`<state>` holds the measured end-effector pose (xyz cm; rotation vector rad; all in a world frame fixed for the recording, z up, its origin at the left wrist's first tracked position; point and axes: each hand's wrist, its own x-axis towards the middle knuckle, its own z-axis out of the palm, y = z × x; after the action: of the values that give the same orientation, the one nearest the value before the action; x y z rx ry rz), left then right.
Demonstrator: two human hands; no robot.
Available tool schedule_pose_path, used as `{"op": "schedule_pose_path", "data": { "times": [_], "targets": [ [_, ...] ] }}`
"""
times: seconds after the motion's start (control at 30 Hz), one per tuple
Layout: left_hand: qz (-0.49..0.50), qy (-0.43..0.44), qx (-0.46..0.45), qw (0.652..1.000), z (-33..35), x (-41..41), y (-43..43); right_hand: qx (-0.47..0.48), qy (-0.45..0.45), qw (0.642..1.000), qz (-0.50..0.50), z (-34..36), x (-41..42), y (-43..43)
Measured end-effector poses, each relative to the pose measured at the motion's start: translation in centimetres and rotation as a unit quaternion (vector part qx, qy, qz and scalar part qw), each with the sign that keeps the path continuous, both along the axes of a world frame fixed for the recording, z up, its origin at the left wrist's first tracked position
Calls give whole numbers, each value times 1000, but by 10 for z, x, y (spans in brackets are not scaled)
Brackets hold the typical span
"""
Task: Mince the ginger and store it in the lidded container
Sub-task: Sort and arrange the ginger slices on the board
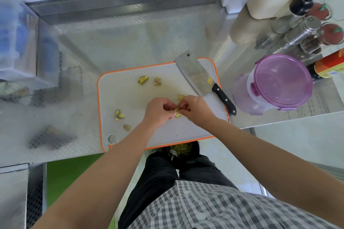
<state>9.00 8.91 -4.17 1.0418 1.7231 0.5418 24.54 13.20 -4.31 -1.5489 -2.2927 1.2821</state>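
On the steel counter [78, 117] lies a white cutting board [130, 98] with an orange rim, the landmark here. Toward the board's left edge sit a few small ginger scraps [118, 115], with another scrap [127, 127] just below them; near its far edge lie two more trimmed pieces [143, 80]. Over the board's middle, the left hand [158, 112] and right hand [195, 109] meet, fingertips of both pinched closed on one ginger piece [177, 113] between them. At the board's right far corner rests a cleaver [197, 74], its black handle reaching past the board's right edge. Right of the board, apart from it, stands the container [275, 87] with its purple lid [283, 80] clipped on.
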Motion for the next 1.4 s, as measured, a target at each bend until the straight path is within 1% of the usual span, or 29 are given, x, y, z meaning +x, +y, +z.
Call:
{"op": "schedule_pose_path", "data": {
  "times": [0.1, 0.17, 0.27, 0.4, 0.57, 0.67, 0.83, 0.9, 0.93, 1.03, 1.07, 1.13, 1.2, 1.27, 1.4],
  "targets": [
    [7, 9, 2, 1000, 1, 0, 1, -10, 10, 999, -50, 2, 1, 2],
    [33, -4, -2, 999, 0, -2, 0, -35, 21, 997, -59, 2, 1, 2],
    [82, -49, -17, 995, -1, -3, 1, -71, 10, 997, -17, 3, 1, 0],
    [90, -115, -24, 989, 5, -1, 0, -46, 29, 998, -43, 2, -2, -1],
    [80, -124, -29, 989, 9, -5, 1, -14, 9, 999, -29, 3, -6, 1],
    [67, -111, -3, 992, 10, -9, 0, -1, 2, 1000, -25, 4, -11, 6],
    [144, -130, 34, 980, 8, -18, 7, -55, 45, 996, -51, 6, -20, 11],
    [153, -114, 49, 980, 5, -21, 11, -74, 52, 994, -68, 7, -26, 20],
    [155, -90, 63, 982, 4, -22, 13, -70, 52, 993, -85, 8, -29, 28],
    [128, 44, 107, 985, 2, -31, 23, -35, 55, 987, -146, 8, -43, 57],
    [104, 91, 119, 983, 1, -34, 26, -29, 53, 986, -155, 8, -49, 66],
    [64, 148, 137, 977, -1, -39, 31, -17, 29, 989, -147, 4, -59, 78],
    [44, 169, 143, 974, -3, -41, 33, 13, -14, 992, -125, -1, -67, 82],
    [30, 181, 150, 971, -4, -42, 34, 40, -34, 991, -123, -3, -71, 81],
    [-2, 197, 182, 963, -3, -35, 34, 104, 13, 986, -127, 3, -62, 77]
  ]
}}
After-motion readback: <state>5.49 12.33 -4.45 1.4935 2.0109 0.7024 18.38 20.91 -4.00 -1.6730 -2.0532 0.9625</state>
